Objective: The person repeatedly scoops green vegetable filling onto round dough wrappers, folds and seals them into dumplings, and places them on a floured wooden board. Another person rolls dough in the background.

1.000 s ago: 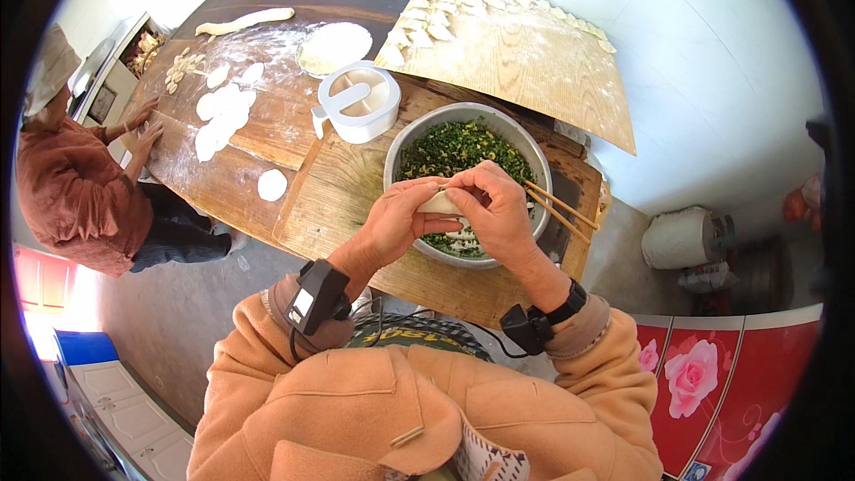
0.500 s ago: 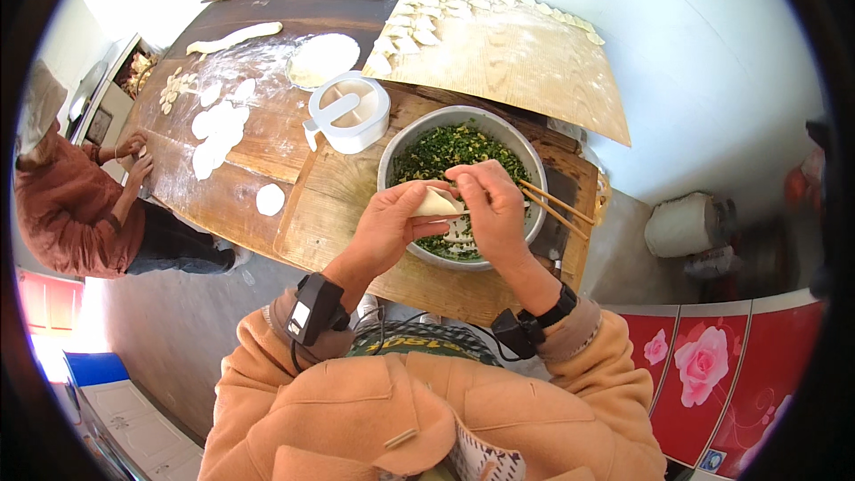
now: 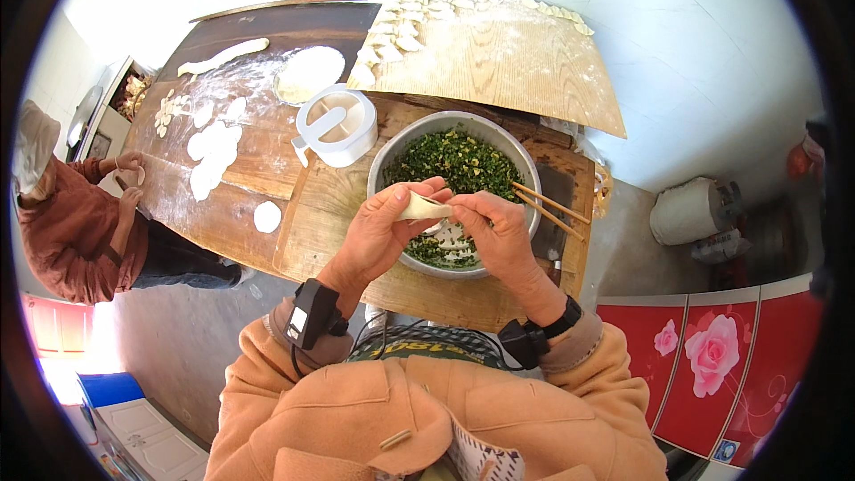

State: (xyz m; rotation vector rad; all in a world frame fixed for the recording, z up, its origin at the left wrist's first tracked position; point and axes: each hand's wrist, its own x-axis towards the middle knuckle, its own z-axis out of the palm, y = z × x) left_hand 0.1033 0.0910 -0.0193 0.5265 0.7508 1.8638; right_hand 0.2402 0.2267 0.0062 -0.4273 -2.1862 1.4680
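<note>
Smooth pale half-moon dough wrapper [image 3: 422,207] | left hand [image 3: 378,227] cradling; right hand [image 3: 495,236] pinching right tip | round grey metal bowl [image 3: 378,171], near

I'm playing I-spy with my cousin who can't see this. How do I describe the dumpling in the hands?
Find the wooden table, then the metal bowl of chopped green filling at its near side. Over the bowl, the left hand holds a pale folded dumpling while the right hand pinches its end. It's the only dumpling held up; other dumplings sit on the floured board.
</note>
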